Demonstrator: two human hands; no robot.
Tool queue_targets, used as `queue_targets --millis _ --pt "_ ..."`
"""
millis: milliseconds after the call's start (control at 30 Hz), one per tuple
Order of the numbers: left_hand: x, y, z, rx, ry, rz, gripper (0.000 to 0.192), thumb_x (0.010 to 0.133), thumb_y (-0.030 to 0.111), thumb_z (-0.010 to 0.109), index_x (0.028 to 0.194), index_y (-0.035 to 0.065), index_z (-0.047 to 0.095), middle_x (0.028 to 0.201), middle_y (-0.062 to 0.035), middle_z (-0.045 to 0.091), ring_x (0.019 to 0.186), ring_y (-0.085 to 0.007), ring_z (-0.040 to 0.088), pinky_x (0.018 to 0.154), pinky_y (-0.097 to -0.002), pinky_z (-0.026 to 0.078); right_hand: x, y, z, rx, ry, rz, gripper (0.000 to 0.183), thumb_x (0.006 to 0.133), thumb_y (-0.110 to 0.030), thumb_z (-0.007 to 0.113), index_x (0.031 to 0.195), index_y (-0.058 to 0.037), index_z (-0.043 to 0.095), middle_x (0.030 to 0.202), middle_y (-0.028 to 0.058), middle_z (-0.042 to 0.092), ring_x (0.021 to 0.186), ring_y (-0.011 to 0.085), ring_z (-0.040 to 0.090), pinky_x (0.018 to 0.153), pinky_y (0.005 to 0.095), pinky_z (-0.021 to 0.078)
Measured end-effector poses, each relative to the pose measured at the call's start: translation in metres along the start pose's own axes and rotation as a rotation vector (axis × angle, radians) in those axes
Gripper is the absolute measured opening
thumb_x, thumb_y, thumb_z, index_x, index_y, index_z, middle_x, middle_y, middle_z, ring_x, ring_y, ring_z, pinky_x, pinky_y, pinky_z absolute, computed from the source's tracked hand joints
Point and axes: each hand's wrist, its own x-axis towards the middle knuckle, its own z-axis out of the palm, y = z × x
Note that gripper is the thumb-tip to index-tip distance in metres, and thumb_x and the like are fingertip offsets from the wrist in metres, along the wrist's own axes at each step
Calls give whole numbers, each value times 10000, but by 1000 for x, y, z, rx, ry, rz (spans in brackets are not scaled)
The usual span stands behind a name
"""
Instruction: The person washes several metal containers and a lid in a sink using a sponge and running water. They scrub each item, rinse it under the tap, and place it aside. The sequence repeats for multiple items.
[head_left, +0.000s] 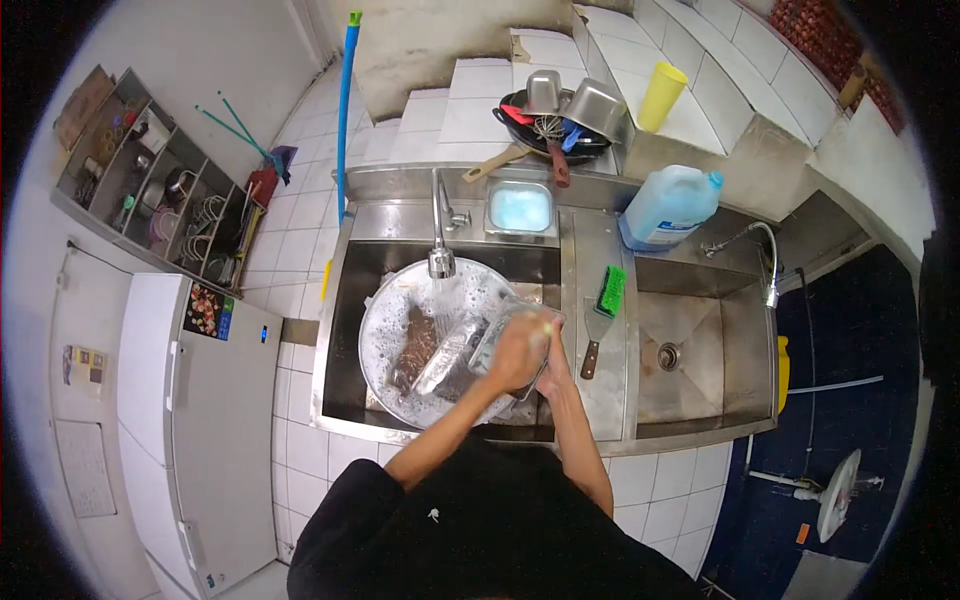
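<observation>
My right hand (554, 367) grips the right side of a rectangular container (491, 334), tilted over the right part of a round basin. My left hand (517, 351) is curled against the container and blurred. A small pale yellow-green patch shows by its fingertips; I cannot tell what it is. The white, suds-filled basin (382, 300) sits in the left sink. In its foamy water lie a brown item (417, 349) and a shiny metal piece (450, 354), both partly submerged. Water runs from the faucet (441, 262) into the basin.
Right of the basin, a green scouring sponge (611, 291) rests on a scraper (595, 337). A tub of blue liquid (520, 208) and a large jug (667, 210) stand behind. Pans with steel containers (592, 105) are stacked beyond. The second sink (682, 382) lies right.
</observation>
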Motion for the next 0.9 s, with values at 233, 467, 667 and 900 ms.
queue_targets --millis 233,467,667,900 --pt "-15 -18 -7 -18 92 -329 384 965 204 476 1281 -7 532 1320 -238 528 1228 -428 484 1072 -456 351 2 -14 9 187 -52 -194 793 915 -701 354 1392 -73 443 1357 110 541 1221 271 534 1047 422 422" --pt "6 -53 -17 226 204 -289 296 969 236 478 1146 30 596 1031 -251 636 985 -421 601 870 -486 465 -16 -3 15 115 -111 -294 798 924 -689 326 1444 -85 373 1421 105 476 1279 273 484 1076 447 391" --pt "32 -27 -37 474 85 -214 243 956 278 529 870 71 621 638 -176 631 566 -377 623 504 -467 482 -9 -10 -26 -59 261 -154 892 845 -718 499 1478 -121 305 1500 109 349 1340 346 384 1065 581 356" --pt "5 31 -30 111 -319 -152 191 916 210 582 907 21 606 797 -224 626 798 -411 624 687 -505 475 2 -3 -60 222 121 -137 586 798 -116 448 1379 -50 406 1207 202 564 1159 376 550 1006 544 449"
